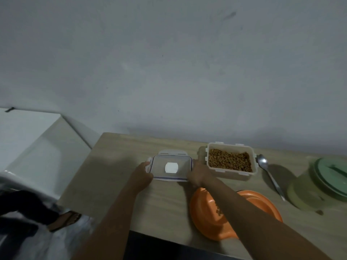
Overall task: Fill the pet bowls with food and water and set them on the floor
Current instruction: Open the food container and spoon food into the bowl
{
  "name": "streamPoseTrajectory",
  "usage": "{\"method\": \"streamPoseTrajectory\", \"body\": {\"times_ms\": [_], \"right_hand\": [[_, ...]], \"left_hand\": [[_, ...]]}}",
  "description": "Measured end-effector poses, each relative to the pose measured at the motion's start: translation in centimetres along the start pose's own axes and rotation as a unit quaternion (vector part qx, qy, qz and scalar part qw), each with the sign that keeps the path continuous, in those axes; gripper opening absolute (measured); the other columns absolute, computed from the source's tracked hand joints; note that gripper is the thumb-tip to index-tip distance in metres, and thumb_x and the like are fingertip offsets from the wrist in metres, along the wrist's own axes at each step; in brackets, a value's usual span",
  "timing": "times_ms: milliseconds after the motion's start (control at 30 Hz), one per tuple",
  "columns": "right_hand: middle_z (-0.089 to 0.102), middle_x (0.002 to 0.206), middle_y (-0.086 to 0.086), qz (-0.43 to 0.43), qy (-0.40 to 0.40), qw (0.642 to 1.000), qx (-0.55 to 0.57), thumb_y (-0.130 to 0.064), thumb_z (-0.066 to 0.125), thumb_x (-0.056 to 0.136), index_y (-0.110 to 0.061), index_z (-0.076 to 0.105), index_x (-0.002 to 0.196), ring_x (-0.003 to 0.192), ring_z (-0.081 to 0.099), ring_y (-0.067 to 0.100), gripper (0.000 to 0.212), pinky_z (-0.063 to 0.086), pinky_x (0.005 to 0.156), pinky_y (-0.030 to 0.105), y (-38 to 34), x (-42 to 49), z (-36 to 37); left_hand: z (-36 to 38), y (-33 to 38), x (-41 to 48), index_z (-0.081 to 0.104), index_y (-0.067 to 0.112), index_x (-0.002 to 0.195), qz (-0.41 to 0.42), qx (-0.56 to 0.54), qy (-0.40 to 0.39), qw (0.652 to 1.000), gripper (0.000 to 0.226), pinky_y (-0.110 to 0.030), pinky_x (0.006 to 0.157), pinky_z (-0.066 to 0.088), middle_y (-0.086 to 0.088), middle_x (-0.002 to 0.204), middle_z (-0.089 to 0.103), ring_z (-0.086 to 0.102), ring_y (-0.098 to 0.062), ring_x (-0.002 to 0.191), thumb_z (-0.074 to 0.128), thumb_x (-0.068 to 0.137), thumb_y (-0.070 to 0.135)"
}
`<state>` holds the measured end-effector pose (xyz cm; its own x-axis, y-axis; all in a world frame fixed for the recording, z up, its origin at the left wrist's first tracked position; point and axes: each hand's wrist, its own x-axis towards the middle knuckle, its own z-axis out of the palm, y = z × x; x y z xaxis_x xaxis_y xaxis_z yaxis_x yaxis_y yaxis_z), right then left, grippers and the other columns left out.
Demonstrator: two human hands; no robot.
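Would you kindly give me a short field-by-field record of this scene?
hands: left hand and right hand each hold an end of the lid
lid: clear, left of the container
container: open, holds kibble
bowl: orange, near table edge, some kibble inside
spoon: lies right of the container
tub: green, far right
surface: table
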<state>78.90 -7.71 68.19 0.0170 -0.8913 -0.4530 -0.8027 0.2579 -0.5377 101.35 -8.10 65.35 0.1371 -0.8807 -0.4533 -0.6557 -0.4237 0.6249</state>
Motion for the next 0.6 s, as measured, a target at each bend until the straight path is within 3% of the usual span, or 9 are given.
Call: {"method": "streamPoseTrajectory", "body": {"times_ms": [100, 200, 267, 333, 400, 467, 533, 600], "right_hand": [[0.069, 0.114, 0.023, -0.025, 0.075, 0.997, 0.002, -0.028, 0.051, 0.096, 0.001, 0.067, 0.107, 0.094, 0.071, 0.033, 0.035, 0.059, 0.084, 0.035, 0.3, -0.2, -2.2], [0.071, 0.078, 0.011, -0.026, 0.186, 0.981, 0.052, -0.032, 0.057, 0.092, -0.008, 0.071, 0.085, 0.071, 0.070, 0.028, 0.029, 0.060, 0.070, 0.034, 1.7, -0.4, -6.4], [0.064, 0.080, 0.006, 0.002, 0.264, 0.964, 0.025, -0.033, 0.057, 0.093, -0.011, 0.067, 0.091, 0.073, 0.063, 0.025, 0.024, 0.051, 0.066, 0.028, 4.0, -0.8, -9.4], [0.065, 0.091, 0.011, 0.043, 0.301, 0.953, -0.012, -0.028, 0.054, 0.095, -0.009, 0.058, 0.098, 0.076, 0.060, 0.028, 0.020, 0.050, 0.066, 0.033, 7.3, -0.9, -11.5], [0.063, 0.107, 0.019, 0.105, 0.276, 0.955, -0.026, -0.018, 0.052, 0.096, -0.008, 0.046, 0.102, 0.085, 0.058, 0.033, 0.013, 0.049, 0.070, 0.036, 10.5, -1.3, -12.2], [0.055, 0.122, 0.018, 0.166, 0.207, 0.962, -0.067, -0.022, 0.061, 0.094, -0.009, 0.042, 0.114, 0.106, 0.057, 0.036, 0.031, 0.051, 0.082, 0.039, 13.1, -2.3, -12.4], [0.050, 0.128, 0.012, 0.171, 0.139, 0.965, -0.142, -0.040, 0.070, 0.088, -0.012, 0.040, 0.128, 0.120, 0.054, 0.033, 0.058, 0.049, 0.088, 0.038, 13.8, -3.4, -11.8], [0.051, 0.135, 0.015, 0.170, 0.114, 0.965, -0.162, -0.035, 0.059, 0.096, -0.008, 0.039, 0.139, 0.125, 0.054, 0.033, 0.054, 0.049, 0.093, 0.040, 15.5, -4.1, -10.7]], "left_hand": [[0.6, 0.8, 0.0, 0.064, 0.013, 0.135, 0.027, 0.036, 0.065, 0.997, 0.075, -0.036, 0.107, 0.044, -0.013, 0.139, 0.064, 0.059, -0.032, 0.129, 0.046, 0.064, 0.029], [2.7, 3.7, 0.3, 0.075, 0.016, 0.115, 0.117, 0.009, 0.122, 0.986, 0.044, -0.035, 0.100, 0.051, -0.009, 0.121, 0.073, 0.068, -0.031, 0.113, 0.055, 0.076, 0.021], [4.6, 6.8, 0.3, 0.072, 0.016, 0.119, 0.150, -0.007, 0.088, 0.985, 0.031, -0.029, 0.098, 0.049, -0.006, 0.121, 0.073, 0.068, -0.026, 0.114, 0.060, 0.091, 0.013], [6.7, 9.8, 0.1, 0.065, 0.014, 0.129, 0.156, -0.046, 0.017, 0.987, 0.029, -0.023, 0.094, 0.044, -0.005, 0.125, 0.070, 0.065, -0.023, 0.119, 0.058, 0.101, 0.020], [8.6, 12.2, 0.1, 0.058, 0.014, 0.138, 0.140, -0.051, -0.053, 0.987, 0.041, -0.025, 0.096, 0.043, -0.004, 0.128, 0.064, 0.061, -0.023, 0.125, 0.054, 0.104, 0.035], [10.8, 13.8, 0.3, 0.051, 0.015, 0.146, 0.126, -0.037, -0.103, 0.986, 0.055, -0.034, 0.104, 0.047, -0.004, 0.137, 0.060, 0.057, -0.026, 0.130, 0.051, 0.103, 0.049], [11.9, 14.1, 0.7, 0.046, 0.017, 0.151, 0.119, -0.030, -0.121, 0.985, 0.061, -0.043, 0.107, 0.049, -0.008, 0.144, 0.059, 0.059, -0.030, 0.128, 0.048, 0.102, 0.054], [14.0, 14.3, 1.2, 0.044, 0.020, 0.151, 0.128, 0.004, -0.116, 0.985, 0.056, -0.039, 0.105, 0.047, -0.012, 0.141, 0.062, 0.059, -0.034, 0.126, 0.045, 0.104, 0.050]]}}
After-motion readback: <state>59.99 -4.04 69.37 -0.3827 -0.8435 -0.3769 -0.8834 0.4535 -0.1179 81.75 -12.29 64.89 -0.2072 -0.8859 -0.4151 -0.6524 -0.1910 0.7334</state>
